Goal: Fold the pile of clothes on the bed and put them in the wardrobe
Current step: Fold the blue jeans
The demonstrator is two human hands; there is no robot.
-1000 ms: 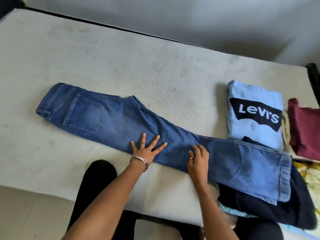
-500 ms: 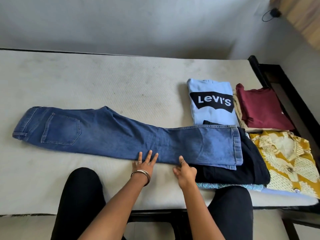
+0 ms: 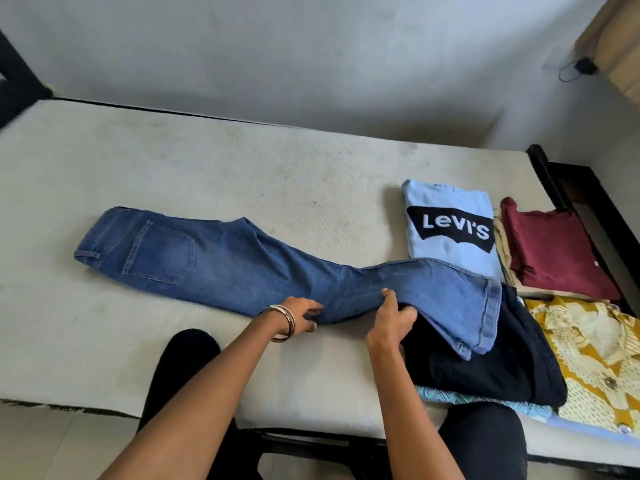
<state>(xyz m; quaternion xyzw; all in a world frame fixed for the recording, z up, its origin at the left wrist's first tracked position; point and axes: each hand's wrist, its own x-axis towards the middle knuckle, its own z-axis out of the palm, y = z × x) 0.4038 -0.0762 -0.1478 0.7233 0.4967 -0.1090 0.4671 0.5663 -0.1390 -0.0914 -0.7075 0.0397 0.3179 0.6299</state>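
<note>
1. The jeans (image 3: 221,265) lie flat across a pale mattress (image 3: 242,174), folded lengthwise into one long strip of mid-blue denim. The waistband points to 9 o'clock and a stitched back pocket faces up.
2. The hem end, paler and washed out, runs toward 3 o'clock and lifts off the bed in a soft hump over a dark garment (image 3: 485,368).
3. The left hand (image 3: 301,317), with metal bangles at the wrist, grips the near edge of the leg around the knee, its fingers curled into the cloth.
4. The right hand (image 3: 391,320) pinches the same edge just beside it toward 3 o'clock, a ringed finger on top of the denim and the other fingers tucked under the raised fold.
5. The mattress cover has a fine ribbed weave with faint grey smudges.
6. At 2 o'clock from the hands sits a folded light-blue shirt (image 3: 450,230), a neat rectangle with a black "Levi's" print.
7. Beside it, toward 3 o'clock, a maroon top (image 3: 561,254) is folded on beige fabric.
8. At 4 o'clock lies a mustard-and-cream patterned shirt (image 3: 595,362) with buttons, partly under the dark garment.
9. The wardrobe cannot be made out.
</note>
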